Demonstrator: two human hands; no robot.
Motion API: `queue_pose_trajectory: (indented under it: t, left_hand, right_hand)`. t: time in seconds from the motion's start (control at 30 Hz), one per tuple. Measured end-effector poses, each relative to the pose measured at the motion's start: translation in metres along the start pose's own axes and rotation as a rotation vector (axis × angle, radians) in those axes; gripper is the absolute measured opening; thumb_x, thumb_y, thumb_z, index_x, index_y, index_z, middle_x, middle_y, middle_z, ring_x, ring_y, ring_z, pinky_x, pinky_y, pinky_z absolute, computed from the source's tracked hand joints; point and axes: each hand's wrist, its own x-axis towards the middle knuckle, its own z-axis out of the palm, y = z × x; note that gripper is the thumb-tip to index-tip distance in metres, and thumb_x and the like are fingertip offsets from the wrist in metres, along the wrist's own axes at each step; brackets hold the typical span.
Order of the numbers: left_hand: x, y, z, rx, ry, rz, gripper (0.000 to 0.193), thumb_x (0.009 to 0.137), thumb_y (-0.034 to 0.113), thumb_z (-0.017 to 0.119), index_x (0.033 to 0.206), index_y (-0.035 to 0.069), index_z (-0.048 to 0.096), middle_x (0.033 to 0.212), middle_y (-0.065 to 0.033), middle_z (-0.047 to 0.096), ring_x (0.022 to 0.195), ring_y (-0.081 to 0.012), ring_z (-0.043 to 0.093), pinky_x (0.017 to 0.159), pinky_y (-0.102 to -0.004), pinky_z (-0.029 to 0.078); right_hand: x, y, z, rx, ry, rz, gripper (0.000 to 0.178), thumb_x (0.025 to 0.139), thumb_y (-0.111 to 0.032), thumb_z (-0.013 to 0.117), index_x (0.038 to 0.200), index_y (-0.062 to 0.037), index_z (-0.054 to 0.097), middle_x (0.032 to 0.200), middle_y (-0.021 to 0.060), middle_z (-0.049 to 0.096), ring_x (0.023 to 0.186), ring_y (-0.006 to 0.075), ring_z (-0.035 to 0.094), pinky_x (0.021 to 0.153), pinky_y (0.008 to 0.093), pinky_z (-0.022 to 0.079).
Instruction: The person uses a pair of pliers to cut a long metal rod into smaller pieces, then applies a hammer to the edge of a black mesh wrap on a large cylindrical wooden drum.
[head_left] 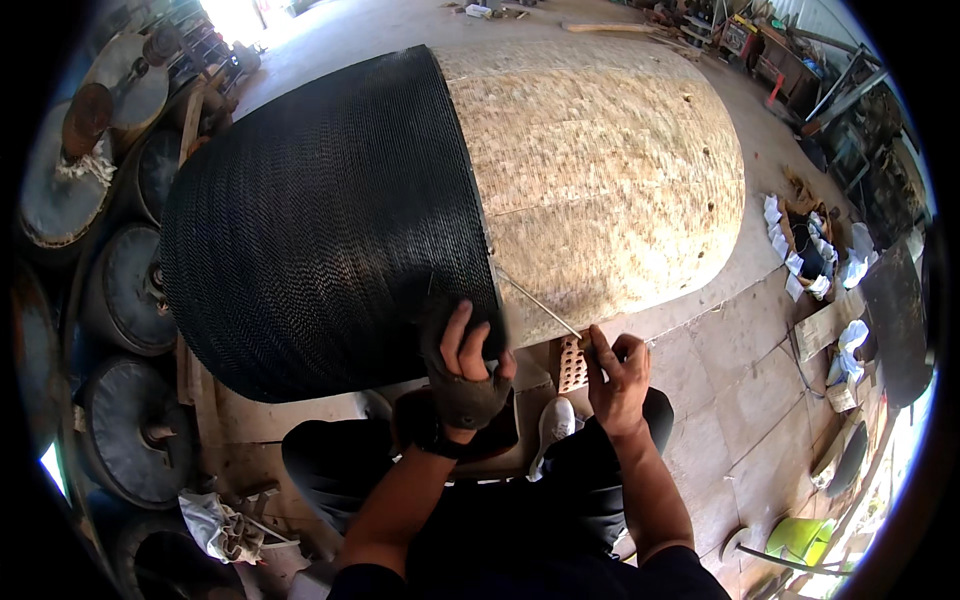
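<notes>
A big barrel-shaped roller (600, 170) lies across in front of me. Its right part is bare, pale and wood-like, with a few small holes. Dark, finely ridged material (320, 230) covers the left part and ends in a straight edge. My left hand (468, 375), in a dark fingerless glove, rests against the lower part of that edge, fingers apart and partly bent. Pinched in my right hand (617, 375) is a thin, pale rod-like tool (540, 305) with a short brownish grip end. Its far tip reaches the edge of the dark covering.
Round metal-ended drums (135, 430) are stacked at the left. Below the roller stand a brick with holes (573, 365) and my white shoe (556, 425). Scraps and a dark curved sheet (897, 320) lie at the right; a lime-green bucket (800, 540) is at lower right.
</notes>
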Motion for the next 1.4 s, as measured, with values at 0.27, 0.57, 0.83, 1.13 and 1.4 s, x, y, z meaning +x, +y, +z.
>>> queue_pose_trajectory:
  t: [0.27, 0.57, 0.83, 1.13, 1.4]
  left_hand:
    - [-0.035, 0.031, -0.005, -0.187, -0.147, -0.21, 0.045, 0.086, 0.01, 0.073, 0.125, 0.001, 0.053, 0.136, -0.0206, 0.055, 0.122, -0.0387, 0.055, 0.102, -0.047, 0.047]
    - [0.002, 0.015, 0.013, 0.2, 0.003, -0.105, 0.063, 0.08, 0.018, 0.08, 0.133, 0.002, 0.051, 0.147, -0.0195, 0.047, 0.132, -0.0443, 0.046, 0.107, -0.0557, 0.045]
    - [0.006, -0.003, 0.008, 0.269, -0.303, 0.511, 0.035, 0.083, 0.013, 0.073, 0.115, 0.002, 0.065, 0.127, -0.0181, 0.062, 0.127, -0.0399, 0.055, 0.111, -0.0563, 0.045]
    - [0.028, -0.007, 0.005, 0.577, -0.837, 0.96, 0.026, 0.088, 0.02, 0.059, 0.103, 0.003, 0.071, 0.105, -0.014, 0.065, 0.115, -0.034, 0.06, 0.117, -0.0511, 0.038]
    - [0.019, -0.007, 0.033, 0.705, -0.8, 0.896, 0.03, 0.091, 0.018, 0.056, 0.105, -0.001, 0.073, 0.108, -0.0167, 0.064, 0.115, -0.0363, 0.057, 0.115, -0.0509, 0.036]
  right_hand:
    - [0.004, 0.024, 0.03, 0.267, -0.017, 0.084, 0.054, 0.075, 0.002, 0.083, 0.126, -0.0132, 0.074, 0.101, 0.0096, 0.056, 0.092, 0.0268, 0.058, 0.083, 0.0358, 0.048]
    - [0.005, 0.028, 0.044, 0.381, -0.024, 0.104, 0.056, 0.076, 0.007, 0.079, 0.127, -0.013, 0.072, 0.112, 0.0106, 0.063, 0.101, 0.0293, 0.06, 0.088, 0.037, 0.049]
    - [0.004, 0.03, 0.054, 0.432, 0.021, 0.113, 0.051, 0.076, 0.003, 0.08, 0.124, -0.0125, 0.073, 0.106, 0.0078, 0.066, 0.097, 0.028, 0.061, 0.087, 0.04, 0.046]
    - [0.0, 0.02, 0.071, 0.615, -0.034, 0.17, 0.055, 0.08, 0.012, 0.075, 0.132, -0.0079, 0.069, 0.114, 0.0111, 0.064, 0.105, 0.0258, 0.063, 0.09, 0.0315, 0.052]
    - [0.0, 0.017, 0.061, 0.477, 0.025, 0.137, 0.053, 0.083, 0.011, 0.072, 0.132, -0.0073, 0.069, 0.112, 0.013, 0.064, 0.1, 0.0255, 0.066, 0.086, 0.0318, 0.056]
